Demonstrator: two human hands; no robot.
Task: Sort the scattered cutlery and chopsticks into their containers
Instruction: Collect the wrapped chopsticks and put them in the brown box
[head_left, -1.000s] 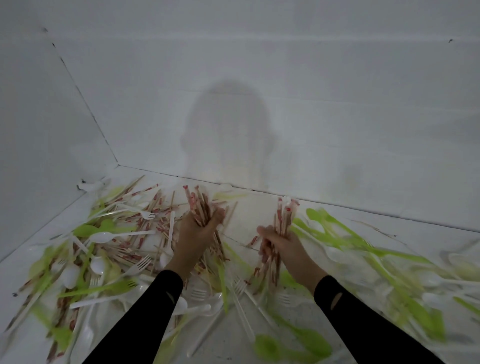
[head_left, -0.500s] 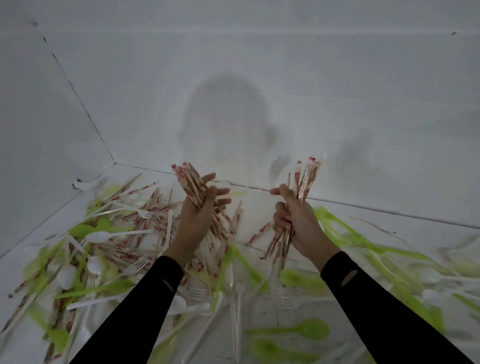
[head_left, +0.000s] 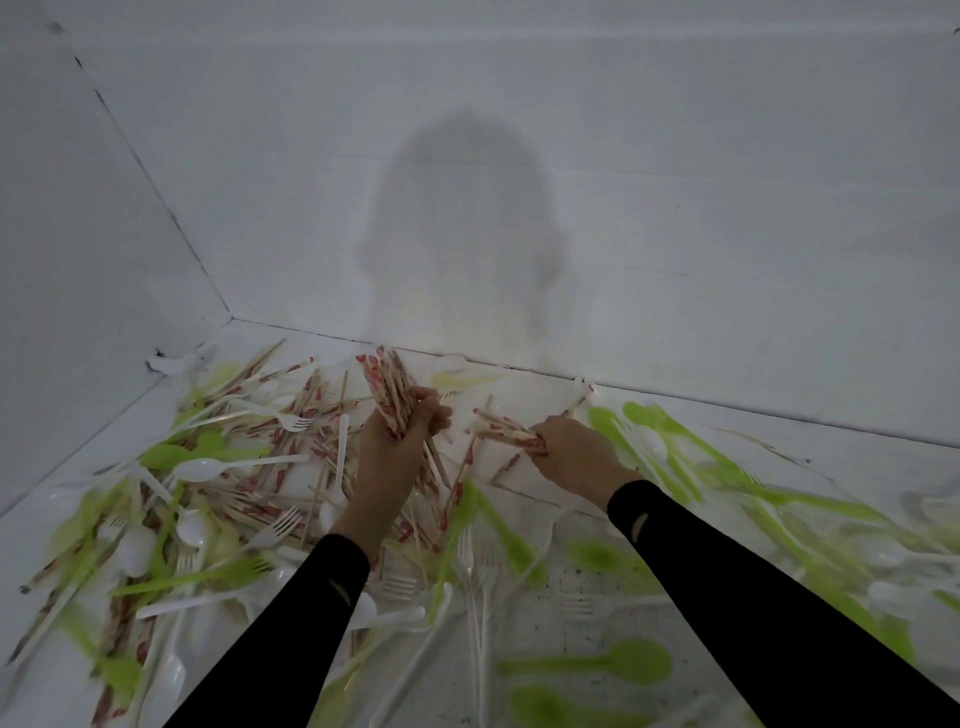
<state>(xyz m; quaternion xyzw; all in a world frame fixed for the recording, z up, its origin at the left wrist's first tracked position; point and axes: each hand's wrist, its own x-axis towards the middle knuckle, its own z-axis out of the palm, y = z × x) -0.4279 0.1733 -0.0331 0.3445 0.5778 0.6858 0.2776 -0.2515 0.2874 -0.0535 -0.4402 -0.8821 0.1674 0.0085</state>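
Clamped in the left hand (head_left: 396, 447): one bundle of chopsticks (head_left: 388, 392) in red-printed paper sleeves, standing nearly upright, tips fanning toward the back wall (head_left: 675, 208), lower ends showing below the fist. Clamped in the right hand (head_left: 574, 453): a second chopstick bundle (head_left: 506, 432), lying nearly flat and pointing left toward the other fist, the two bundles close but apart. Both forearms in black sleeves (head_left: 727, 597).

Loose stock on the white surface (head_left: 545, 639):
- Chopsticks, sleeved and bare (head_left: 270, 506), heaped toward the left edge and back-left corner, directly beside and beneath the left hand.
- White forks (head_left: 283, 525) and white spoons (head_left: 200, 470), mixed through the same heap; further forks along the near middle between the arms.
- Green spoons (head_left: 631, 662), near edge, below the right forearm; more green cutlery (head_left: 675, 441) strewn toward the right edge, just behind the right hand, blurred.

A head-shaped shadow (head_left: 462, 234) falls on the back wall.
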